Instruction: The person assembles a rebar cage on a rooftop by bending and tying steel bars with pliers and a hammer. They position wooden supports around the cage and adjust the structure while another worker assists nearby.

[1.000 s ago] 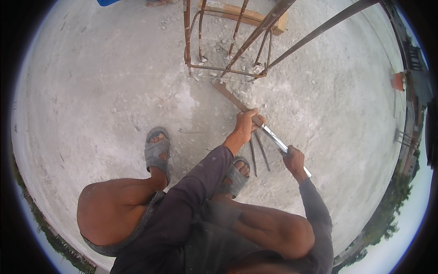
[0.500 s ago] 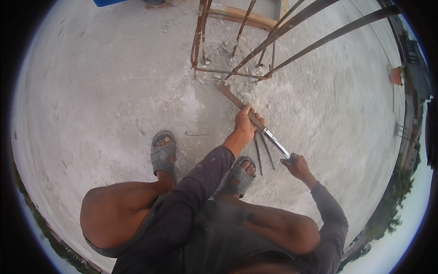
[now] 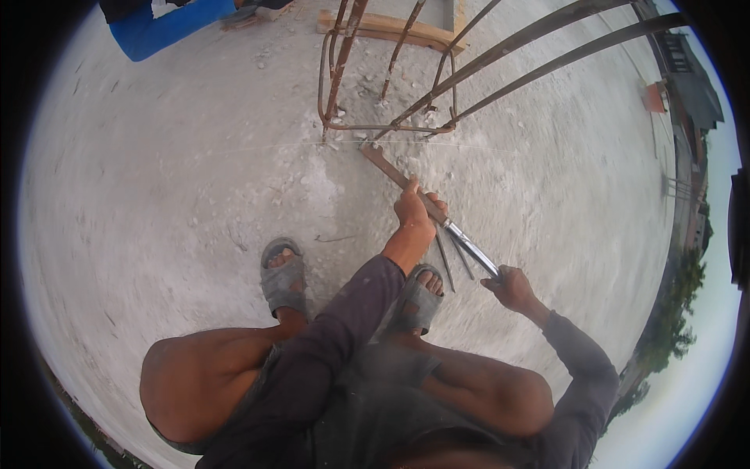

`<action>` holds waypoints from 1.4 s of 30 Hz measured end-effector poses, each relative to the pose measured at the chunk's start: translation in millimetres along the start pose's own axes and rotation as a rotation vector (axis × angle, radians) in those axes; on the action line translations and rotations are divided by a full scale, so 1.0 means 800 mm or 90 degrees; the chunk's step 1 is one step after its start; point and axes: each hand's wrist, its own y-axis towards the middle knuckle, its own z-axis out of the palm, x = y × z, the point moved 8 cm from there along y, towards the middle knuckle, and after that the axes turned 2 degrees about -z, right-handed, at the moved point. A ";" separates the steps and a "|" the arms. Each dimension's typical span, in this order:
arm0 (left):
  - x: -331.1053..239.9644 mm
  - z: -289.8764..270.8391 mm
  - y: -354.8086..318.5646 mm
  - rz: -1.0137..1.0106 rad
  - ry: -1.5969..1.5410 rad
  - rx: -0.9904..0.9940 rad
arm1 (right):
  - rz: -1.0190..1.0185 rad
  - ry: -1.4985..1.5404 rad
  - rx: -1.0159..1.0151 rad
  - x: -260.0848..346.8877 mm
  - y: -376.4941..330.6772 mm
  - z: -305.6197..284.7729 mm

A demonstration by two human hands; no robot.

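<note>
I hold a long tool, a rusty flat steel bar (image 3: 383, 162) with a chrome tube handle (image 3: 470, 244), slanting from upper left to lower right. My left hand (image 3: 415, 209) is closed round the flat bar near its middle. Lower down, my right hand (image 3: 513, 290) grips the end of the tube. The bar's far tip lies at the foot of a rusty rebar cage (image 3: 367, 127), close to its bottom tie; exact contact is hard to make out. Two thin steel rods (image 3: 444, 262) lie on the concrete beneath the tool, partly hidden by it.
Long rebars (image 3: 539, 74) from the cage lean out toward the upper right. A thin string (image 3: 269, 146) runs across the concrete floor (image 3: 156, 211). Behind the cage lies a wooden frame (image 3: 383, 28). Another person's blue-clothed leg (image 3: 156, 30) shows at upper left. My sandalled feet are near the tool.
The whole view has shifted slightly, bringing more of the blue-clothed person into sight. Both hands keep their hold on the tool, whose tip stays beside the cage.
</note>
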 end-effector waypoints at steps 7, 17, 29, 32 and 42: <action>-0.269 -0.047 -0.017 0.476 0.110 -0.187 | -0.040 -0.005 -0.013 -0.011 0.017 -0.006; -0.232 -0.008 -0.065 0.347 -0.103 0.001 | 0.080 0.028 0.023 -0.010 0.000 0.004; -0.042 -0.012 -0.016 -0.008 -0.019 -0.006 | 0.105 -0.005 0.054 0.021 -0.033 0.007; -0.029 0.012 -0.029 -0.041 -0.079 0.019 | 0.113 -0.022 0.070 0.049 -0.058 -0.021; -0.046 0.030 -0.057 -0.048 -0.039 -0.089 | 0.155 -0.003 0.124 0.107 -0.092 -0.078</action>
